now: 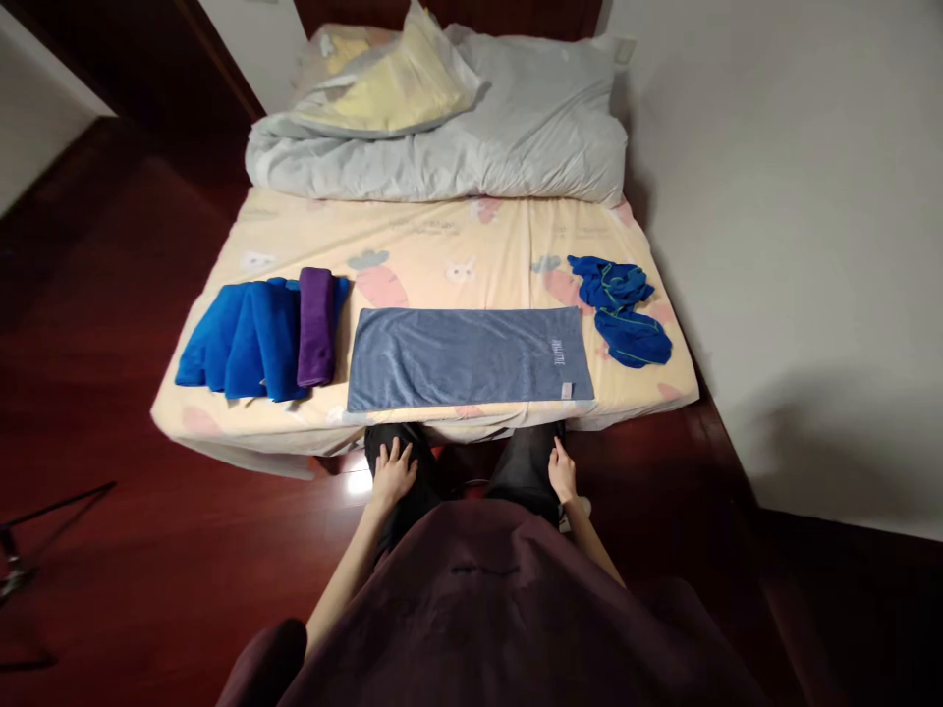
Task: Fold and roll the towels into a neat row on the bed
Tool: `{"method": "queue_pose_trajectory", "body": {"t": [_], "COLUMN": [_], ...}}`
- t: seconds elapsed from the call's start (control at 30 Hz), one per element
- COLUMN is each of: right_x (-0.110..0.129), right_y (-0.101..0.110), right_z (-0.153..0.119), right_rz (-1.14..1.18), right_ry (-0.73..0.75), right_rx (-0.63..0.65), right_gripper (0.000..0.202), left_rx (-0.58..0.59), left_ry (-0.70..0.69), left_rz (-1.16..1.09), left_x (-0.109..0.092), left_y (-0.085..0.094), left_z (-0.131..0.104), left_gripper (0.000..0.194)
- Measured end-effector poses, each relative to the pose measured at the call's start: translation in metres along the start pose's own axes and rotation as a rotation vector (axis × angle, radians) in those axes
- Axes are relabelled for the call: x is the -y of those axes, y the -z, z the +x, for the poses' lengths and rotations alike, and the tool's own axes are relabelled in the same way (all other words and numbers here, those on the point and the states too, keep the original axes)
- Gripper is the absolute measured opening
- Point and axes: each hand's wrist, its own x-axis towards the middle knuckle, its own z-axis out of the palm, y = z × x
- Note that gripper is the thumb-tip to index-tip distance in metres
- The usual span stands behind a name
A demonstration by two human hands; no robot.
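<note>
My left hand (396, 471) lies on my left thigh with its fingers spread, holding nothing. My right hand (562, 470) rests against the outer side of my right thigh; it holds nothing that I can see, and some of its fingers are hidden. In front of both hands a grey-blue towel (464, 359) lies flat along the near edge of the bed, with white lettering and a small tag at its right end. Left of it are a rolled or folded purple towel (316, 326) and several folded blue cloths (243, 339). Two crumpled blue cloths with green edging (623, 309) lie on the right.
The bed (295, 231) has a yellow sheet printed with carrots and rabbits. A rolled grey-white quilt (545, 118) and a yellow bundle in clear plastic (402, 93) are at its far end. A wall (796, 196) runs along the right. A black stand (15, 560) shows at the left.
</note>
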Motion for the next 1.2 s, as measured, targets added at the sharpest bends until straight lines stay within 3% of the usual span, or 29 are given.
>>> {"method": "queue_pose_trajectory", "body": {"t": [0.1, 0.17, 0.3, 0.43, 0.5, 0.67, 0.73, 0.83, 0.93, 1.2], "right_x": [0.006, 0.010, 0.016, 0.020, 0.022, 0.024, 0.022, 0.017, 0.012, 0.001], "right_y": [0.003, 0.004, 0.006, 0.012, 0.013, 0.013, 0.012, 0.011, 0.009, 0.003], "right_z": [0.000, -0.002, -0.004, -0.005, -0.006, -0.007, -0.007, -0.005, -0.004, -0.005], "right_rz": [-0.016, -0.027, -0.052, -0.077, -0.090, -0.084, -0.084, -0.086, -0.072, -0.019], "right_ry": [-0.007, -0.006, -0.013, -0.024, -0.039, -0.033, -0.025, -0.012, 0.008, 0.018], "right_rx": [0.019, 0.016, 0.019, 0.045, 0.055, 0.050, 0.040, 0.035, 0.029, 0.014], "right_gripper": [0.056, 0.057, 0.056, 0.057, 0.057, 0.057, 0.057, 0.057, 0.057, 0.058], "left_rx": [0.134, 0.197, 0.214, 0.450, 0.533, 0.405, 0.357, 0.335, 0.286, 0.145], "left_ry": [-0.064, -0.087, -0.157, -0.208, -0.157, 0.121, 0.143, 0.166, 0.204, 0.359], "left_rz": [-0.040, -0.193, -0.621, -0.921, -1.057, -1.541, -1.676, -1.811, -1.911, -2.180], "left_x": [-0.027, -0.052, -0.107, -0.142, -0.151, -0.179, -0.192, -0.205, -0.209, -0.216], "left_y": [0.016, 0.016, -0.013, -0.046, -0.053, -0.045, -0.038, -0.031, -0.029, -0.025], "left_z": [0.015, 0.017, -0.002, -0.025, -0.026, 0.003, 0.015, 0.029, 0.035, 0.050], "left_gripper": [0.048, 0.046, 0.054, 0.066, 0.069, 0.072, 0.068, 0.047, 0.028, 0.004]}}
